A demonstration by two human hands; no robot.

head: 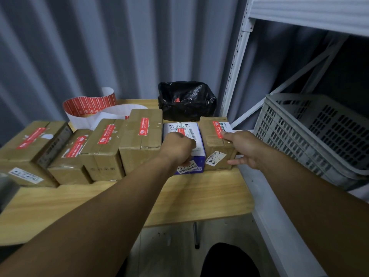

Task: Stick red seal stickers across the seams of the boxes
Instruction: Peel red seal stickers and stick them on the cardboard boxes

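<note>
Several boxes stand in a row on the wooden table (pixel 199 194). Most are brown cardboard, each with a red seal sticker (pixel 144 126) across its top seam. My left hand (pixel 177 149) is curled over the white and blue box (pixel 196 167), with the thumb down its front face. A red sticker (pixel 181 131) shows just beyond the knuckles. My right hand (pixel 244 150) lies on the rightmost brown box (pixel 216 145). Its straight index finger presses the top beside that box's red sticker (pixel 217 127), and the thumb rests against the front. A strip of red stickers (pixel 89 103) curls behind the boxes.
A black plastic bag (pixel 186 99) sits at the table's back edge. A grey perforated crate (pixel 319 132) rests on the white metal shelf (pixel 237 56) right of the table. A corrugated wall stands behind.
</note>
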